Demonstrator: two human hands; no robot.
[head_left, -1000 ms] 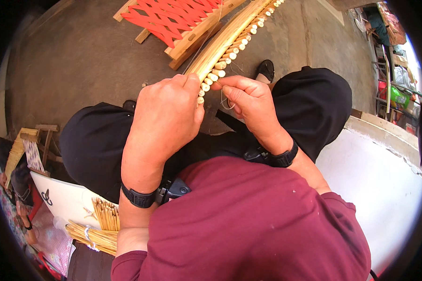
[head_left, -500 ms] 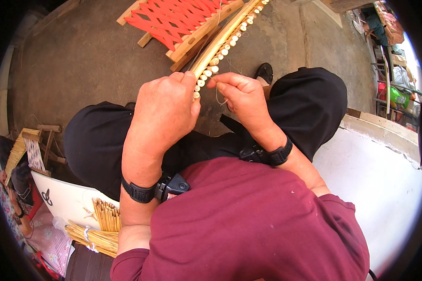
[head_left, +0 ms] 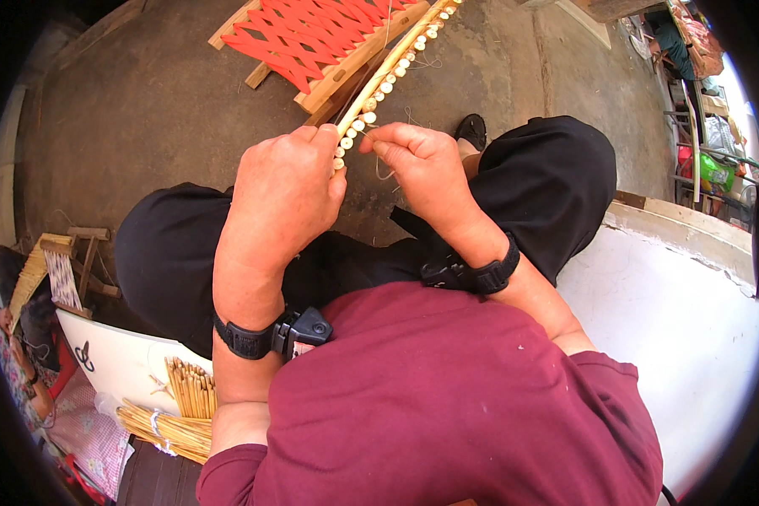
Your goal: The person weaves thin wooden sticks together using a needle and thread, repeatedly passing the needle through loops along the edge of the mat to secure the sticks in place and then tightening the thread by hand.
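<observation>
A long narrow piece of pale reeds (head_left: 396, 55), with a row of round cut stick ends (head_left: 368, 117) along its right side, rises diagonally from between my hands. My left hand (head_left: 282, 190) is wrapped round its lower end, fingertips mostly hidden. My right hand (head_left: 422, 169) is beside the stick ends, thumb and forefinger pinched on a thin cord (head_left: 382, 175) that hangs in a loop below the fingers. More loose thread trails along the row.
A wooden frame (head_left: 333, 84) laced with red bands lies ahead. Stick bundles (head_left: 190, 388) rest at lower left by a white board (head_left: 101, 337). A co-worker's hand (head_left: 4, 319) holds similar work at far left. A cluttered rack (head_left: 715, 169) stands right, beyond a white ledge (head_left: 658, 337).
Both my hands and the reed piece have shifted slightly to the left and up. My right hand keeps its pinch on the cord.
</observation>
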